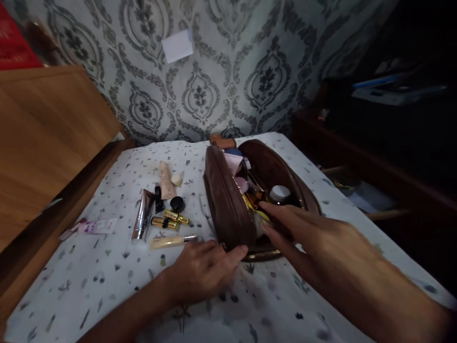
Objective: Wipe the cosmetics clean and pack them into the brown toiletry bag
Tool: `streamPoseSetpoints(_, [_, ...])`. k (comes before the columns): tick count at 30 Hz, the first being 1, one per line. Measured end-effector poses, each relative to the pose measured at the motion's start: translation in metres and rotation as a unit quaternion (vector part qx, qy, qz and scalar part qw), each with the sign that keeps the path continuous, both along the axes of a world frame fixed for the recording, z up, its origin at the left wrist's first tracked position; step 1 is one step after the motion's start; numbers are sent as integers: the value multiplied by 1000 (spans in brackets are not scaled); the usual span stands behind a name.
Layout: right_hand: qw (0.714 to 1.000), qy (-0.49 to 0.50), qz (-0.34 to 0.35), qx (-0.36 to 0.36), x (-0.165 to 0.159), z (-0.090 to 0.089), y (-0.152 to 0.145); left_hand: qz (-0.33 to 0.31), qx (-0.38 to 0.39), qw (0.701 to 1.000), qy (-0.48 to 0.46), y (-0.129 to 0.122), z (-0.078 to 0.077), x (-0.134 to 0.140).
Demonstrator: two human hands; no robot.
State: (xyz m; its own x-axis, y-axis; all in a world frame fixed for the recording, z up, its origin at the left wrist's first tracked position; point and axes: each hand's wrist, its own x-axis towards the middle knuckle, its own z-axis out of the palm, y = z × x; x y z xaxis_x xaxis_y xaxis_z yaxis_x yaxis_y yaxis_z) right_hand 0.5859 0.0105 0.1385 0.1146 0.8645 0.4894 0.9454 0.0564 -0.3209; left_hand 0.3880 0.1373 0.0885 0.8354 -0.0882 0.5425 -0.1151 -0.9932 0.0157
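A brown zip-up cosmetic bag (pixel 230 200) lies unzipped on the table, packed with several items. My left hand (pixel 209 267) is at its near left corner, thumb over the edge and fingers curled against the side. Over the opening, my right hand (pixel 314 233) reaches in with thumb and index finger apart. Their tips are beside a yellow item (pixel 263 216) inside; its kind is unclear, and the other fingers are partly hidden. Close by in the bag are a white-lidded jar (pixel 280 193), a pink rounded item (pixel 242 184) and a pale pink packet (pixel 233 163).
Left of the bag lie a silver tube (pixel 143 214), a beige tube (pixel 166 181), a black-lidded pot (pixel 177 204), small gold-capped vials (pixel 176 217), a slim cosmetic tube (pixel 173 241) and a pink-white tube (pixel 98 226). A wooden panel (pixel 53 128) borders the left; patterned wall (pixel 200 90) stands behind.
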Motion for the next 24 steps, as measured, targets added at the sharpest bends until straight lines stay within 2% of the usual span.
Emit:
streamPoseSetpoints(3, [998, -32, -15, 61, -9, 8, 0, 26, 10, 1000, -12, 13, -1, -13])
streamPoseSetpoints(7, [986, -50, -46, 155, -32, 15, -5, 127, -16, 992, -4, 43, -8, -37])
streamPoseSetpoints(9, [983, -34, -13, 178, -47, 13, -5, 205, -43, 978, 11, 62, -13, -48])
streamPoseSetpoints(11, [983, -4, 52, 178, -62, 7, 0, 286, -60, 956, 39, 80, -15, -58])
streamPoseSetpoints(14, [979, 66, 142, 127, -83, -12, 18, 386, -71, 916, 86, 98, -14, -67])
streamPoseSetpoints(17, [975, 129, 176, 37, -99, -36, 41, 441, -77, 887, 114, 108, -10, -73])
streamPoseSetpoints(20, [974, 124, 172, -78, -111, -56, 61, 469, -58, 870, 137, 117, -6, -80])
streamPoseSetpoints(24, [967, 17, 120, -223, -127, -64, 78, 485, -36, 856, 178, 128, -2, -94])
